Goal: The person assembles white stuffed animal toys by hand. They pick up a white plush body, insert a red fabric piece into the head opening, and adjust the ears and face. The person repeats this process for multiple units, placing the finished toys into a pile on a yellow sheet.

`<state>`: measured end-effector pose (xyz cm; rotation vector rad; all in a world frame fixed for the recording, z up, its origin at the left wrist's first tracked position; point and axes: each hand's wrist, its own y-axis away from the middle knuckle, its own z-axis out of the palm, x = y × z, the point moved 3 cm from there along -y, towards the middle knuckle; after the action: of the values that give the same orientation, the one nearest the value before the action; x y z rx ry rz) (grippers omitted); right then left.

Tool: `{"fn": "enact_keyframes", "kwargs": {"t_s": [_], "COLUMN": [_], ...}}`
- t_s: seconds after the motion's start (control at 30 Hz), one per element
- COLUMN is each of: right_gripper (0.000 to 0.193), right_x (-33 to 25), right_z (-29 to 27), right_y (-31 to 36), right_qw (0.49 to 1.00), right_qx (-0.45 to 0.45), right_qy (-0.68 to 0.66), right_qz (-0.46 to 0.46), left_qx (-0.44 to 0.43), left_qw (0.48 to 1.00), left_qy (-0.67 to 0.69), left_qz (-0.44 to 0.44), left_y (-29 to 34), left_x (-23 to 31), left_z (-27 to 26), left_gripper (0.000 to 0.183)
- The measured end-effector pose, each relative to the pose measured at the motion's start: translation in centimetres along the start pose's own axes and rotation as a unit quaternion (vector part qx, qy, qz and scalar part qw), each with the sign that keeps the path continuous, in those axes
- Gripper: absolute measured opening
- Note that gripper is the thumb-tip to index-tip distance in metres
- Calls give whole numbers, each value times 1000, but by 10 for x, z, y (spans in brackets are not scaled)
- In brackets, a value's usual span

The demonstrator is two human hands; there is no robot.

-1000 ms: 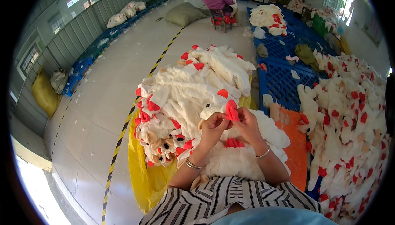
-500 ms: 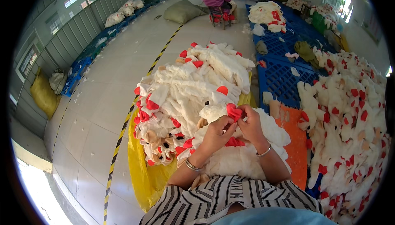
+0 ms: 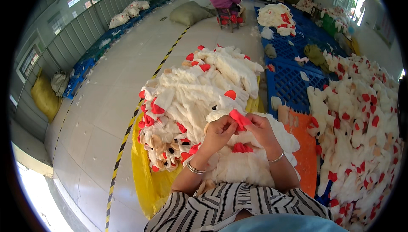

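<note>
Red fabric [image 3: 239, 118] between both hands [image 3: 219, 134] [image 3: 261, 129]

the small, bright-red piece of soft fabric [image 3: 239, 118] is folded, its free end tilted up to the left, held between the left hand [image 3: 219, 133] and the right hand [image 3: 261, 131], above white fluffy plush [image 3: 242, 168].

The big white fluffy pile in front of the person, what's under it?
Smooth yellow plastic sheeting peeks out at its lower left and right side. The white-and-red fluffy plush pile covers the rest, so what's under its middle can't be seen.
</note>
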<state>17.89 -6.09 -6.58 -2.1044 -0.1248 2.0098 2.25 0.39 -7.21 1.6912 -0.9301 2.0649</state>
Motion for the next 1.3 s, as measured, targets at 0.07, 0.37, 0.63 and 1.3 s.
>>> {"fn": "enact_keyframes", "kwargs": {"t_s": [0.07, 0.37, 0.63, 1.3], "right_gripper": [8, 20, 27, 14], "right_x": [-1, -31, -36, -96], "right_z": [7, 4, -16, 40], "right_y": [6, 1, -18, -52], "right_qw": [995, 988, 992, 826], "right_qx": [-66, -148, -69, -148], "right_qy": [-75, -32, 87, 530], "right_qz": [16, -9, -59, -120], "left_qx": [30, -16, -21, 11], "left_qw": [996, 998, 996, 995], "left_qy": [81, -47, -35, 34], "left_qz": [-29, 46, 81, 92], "left_y": [3, 9, 8, -5], "left_x": [-7, 12, 18, 4], "left_z": [-8, -7, -24, -32], "left_gripper": [10, 15, 13, 23]}}
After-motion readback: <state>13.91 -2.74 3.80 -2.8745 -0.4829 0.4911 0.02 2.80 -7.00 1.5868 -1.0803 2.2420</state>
